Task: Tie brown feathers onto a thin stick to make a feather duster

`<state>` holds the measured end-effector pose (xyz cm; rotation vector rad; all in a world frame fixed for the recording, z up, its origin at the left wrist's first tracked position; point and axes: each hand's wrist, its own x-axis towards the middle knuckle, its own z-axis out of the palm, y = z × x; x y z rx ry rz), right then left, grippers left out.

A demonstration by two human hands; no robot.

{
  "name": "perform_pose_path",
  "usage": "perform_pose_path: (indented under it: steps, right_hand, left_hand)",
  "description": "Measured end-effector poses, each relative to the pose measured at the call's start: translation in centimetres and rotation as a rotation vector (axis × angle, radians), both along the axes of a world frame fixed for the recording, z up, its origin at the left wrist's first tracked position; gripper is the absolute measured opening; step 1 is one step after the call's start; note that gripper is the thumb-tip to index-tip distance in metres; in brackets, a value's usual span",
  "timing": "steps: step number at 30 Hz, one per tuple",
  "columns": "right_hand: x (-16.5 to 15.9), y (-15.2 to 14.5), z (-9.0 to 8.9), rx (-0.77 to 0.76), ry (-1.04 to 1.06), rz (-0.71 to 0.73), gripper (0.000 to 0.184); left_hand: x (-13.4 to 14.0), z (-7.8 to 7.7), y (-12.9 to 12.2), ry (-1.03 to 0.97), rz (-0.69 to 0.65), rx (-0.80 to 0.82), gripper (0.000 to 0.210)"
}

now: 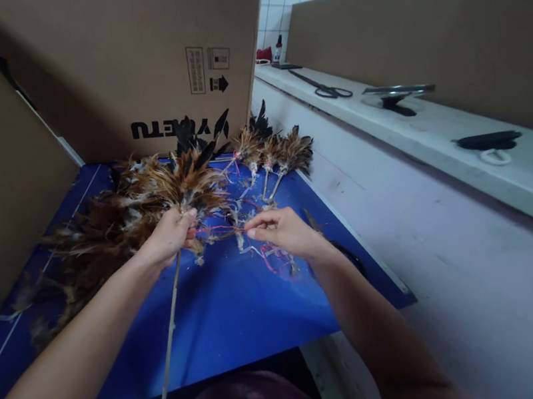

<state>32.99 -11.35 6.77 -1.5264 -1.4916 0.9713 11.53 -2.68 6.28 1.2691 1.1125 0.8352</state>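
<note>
My left hand (173,234) is closed around the base of a bunch of brown and black feathers (193,181), where a long thin stick (170,329) runs down toward my lap. Between my two hands a pink string (215,228) is stretched. The string's other end is pinched in the fingertips of my right hand (284,230). Under the right hand lie loose tangled strings (270,263) and bits of feather. A big heap of brown feathers (100,232) lies to the left of my left hand.
Several small feather bunches (279,153) lie at the back right of the blue table (245,317). Cardboard (98,64) stands behind and at the left. On the white ledge at right are scissors (324,86), a metal-topped object (398,92) and a black item (487,141).
</note>
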Motion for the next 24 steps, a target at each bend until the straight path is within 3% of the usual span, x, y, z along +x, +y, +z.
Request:
perform_pose_path:
  steps: [6, 10, 17, 24]
  right_hand:
    - [2.8, -0.7, -1.9, 0.044, -0.047, -0.106, 0.025]
    - [2.6, -0.7, -2.5, 0.066, -0.113, -0.088, 0.028]
    - [-0.5, 0.2, -1.6, 0.155, -0.32, 0.074, 0.03]
    - [-2.4, 0.2, -0.2, 0.134, -0.297, 0.166, 0.028]
  left_hand:
    - [-1.0, -0.1, 0.3, -0.09, -0.044, -0.036, 0.027]
    - [-0.9, -0.5, 0.1, -0.137, -0.077, -0.059, 0.027]
    - [0.6, -0.8, -1.3, -0.199, -0.108, -0.075, 0.027]
    - [1.2, -1.0, -1.5, -0.142, -0.091, 0.016, 0.028]
